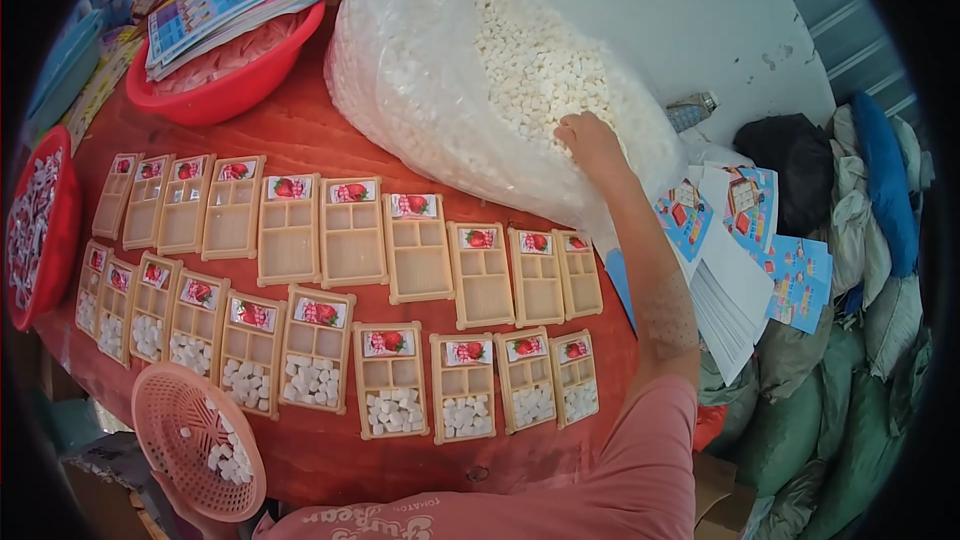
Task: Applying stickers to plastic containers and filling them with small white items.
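Note:
My right hand (592, 143) reaches into a big clear plastic bag (410, 70), its fingers curled against a heap of small white candy-like pieces (545, 65). Whether any piece is between the fingers is hidden. At the lower left, my left hand (183, 510) grips a pink plastic colander (165, 430) from below. A few white pieces (230, 460) lie inside it. Between my hands run two rows of beige compartment trays. Each tray in the far row (352, 240) has a strawberry-printed packet and bare compartments. In the near row, trays (318, 340) also hold white pieces in the large compartment.
A red basin (240, 88) with pink packets and printed sheets stands far left; another red basin (60, 240) of small packets sits at the left edge. Blue printed cards (770, 260) are stacked at right, beside piled sacks (800, 440). The red table (420, 480) bears the trays.

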The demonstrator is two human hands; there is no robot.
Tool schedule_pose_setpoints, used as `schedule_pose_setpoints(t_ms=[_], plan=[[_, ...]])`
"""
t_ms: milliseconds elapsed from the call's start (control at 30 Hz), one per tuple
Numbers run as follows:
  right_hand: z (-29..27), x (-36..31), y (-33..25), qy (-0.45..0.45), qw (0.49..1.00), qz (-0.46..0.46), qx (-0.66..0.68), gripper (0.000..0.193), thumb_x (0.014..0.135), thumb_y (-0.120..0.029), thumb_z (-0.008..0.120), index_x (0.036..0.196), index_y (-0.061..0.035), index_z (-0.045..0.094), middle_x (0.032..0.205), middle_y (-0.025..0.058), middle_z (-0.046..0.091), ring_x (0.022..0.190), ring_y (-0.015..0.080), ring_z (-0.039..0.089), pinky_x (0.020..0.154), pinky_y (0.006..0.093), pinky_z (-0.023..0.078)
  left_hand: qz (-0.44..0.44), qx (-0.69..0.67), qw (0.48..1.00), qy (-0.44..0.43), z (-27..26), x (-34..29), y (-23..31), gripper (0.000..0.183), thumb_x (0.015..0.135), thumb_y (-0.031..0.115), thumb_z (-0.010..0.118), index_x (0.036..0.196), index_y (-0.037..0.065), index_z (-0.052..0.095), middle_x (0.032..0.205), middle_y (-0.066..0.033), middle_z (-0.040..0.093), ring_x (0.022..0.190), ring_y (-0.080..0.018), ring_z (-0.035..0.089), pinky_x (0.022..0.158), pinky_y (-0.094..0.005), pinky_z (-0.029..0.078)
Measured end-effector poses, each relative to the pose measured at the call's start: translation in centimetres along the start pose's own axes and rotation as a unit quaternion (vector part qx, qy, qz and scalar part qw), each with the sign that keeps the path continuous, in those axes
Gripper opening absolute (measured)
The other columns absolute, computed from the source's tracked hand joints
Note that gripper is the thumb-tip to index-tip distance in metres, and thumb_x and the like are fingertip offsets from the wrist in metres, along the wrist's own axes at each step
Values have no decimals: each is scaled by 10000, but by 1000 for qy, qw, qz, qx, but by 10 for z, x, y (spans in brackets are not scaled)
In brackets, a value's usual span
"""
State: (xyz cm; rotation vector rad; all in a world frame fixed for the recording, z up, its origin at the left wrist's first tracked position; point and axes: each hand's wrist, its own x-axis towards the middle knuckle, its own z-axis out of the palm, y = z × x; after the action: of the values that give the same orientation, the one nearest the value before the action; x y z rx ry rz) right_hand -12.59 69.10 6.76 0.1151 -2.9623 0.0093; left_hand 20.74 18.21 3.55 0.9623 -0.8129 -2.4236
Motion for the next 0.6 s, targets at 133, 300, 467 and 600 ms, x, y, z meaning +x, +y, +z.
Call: schedule_pose_setpoints(t_ms=[133,300,467,600], plan=[[-3,-45,-6,81,982,-12,-168,336,849,-347,531,1066,-91,559,983,179,590,845,331,566,743,408,453,-9,-17,999,-27,3,8,-8,588,929,456,310,1376,79,244,1393,-113,295,1247,-291,341,1042,-405,275],[-6,-46,2,21,991,-34,-124,326,836,-310,558,1095,-114,543,961,156,585,859,331,563,751,419,450,2,-32,999,27,0,10,-7,585,930,454,308,1374,78,246,1390,-117,298,1245,-294,343,1043,-409,273],[-5,-27,15,88,996,-9,4,263,800,-265,604,990,-84,598,913,162,577,874,318,568,744,396,462,-8,-10,999,-48,-19,17,-6,577,933,447,306,1370,76,252,1385,-119,302,1239,-296,348,1042,-410,276],[-7,-19,17,102,977,76,172,230,819,-208,566,977,-49,618,888,139,588,784,229,588,626,339,473,-2,-12,999,-43,-17,16,-6,578,932,448,305,1372,76,248,1391,-116,293,1243,-298,342,1041,-415,276]])
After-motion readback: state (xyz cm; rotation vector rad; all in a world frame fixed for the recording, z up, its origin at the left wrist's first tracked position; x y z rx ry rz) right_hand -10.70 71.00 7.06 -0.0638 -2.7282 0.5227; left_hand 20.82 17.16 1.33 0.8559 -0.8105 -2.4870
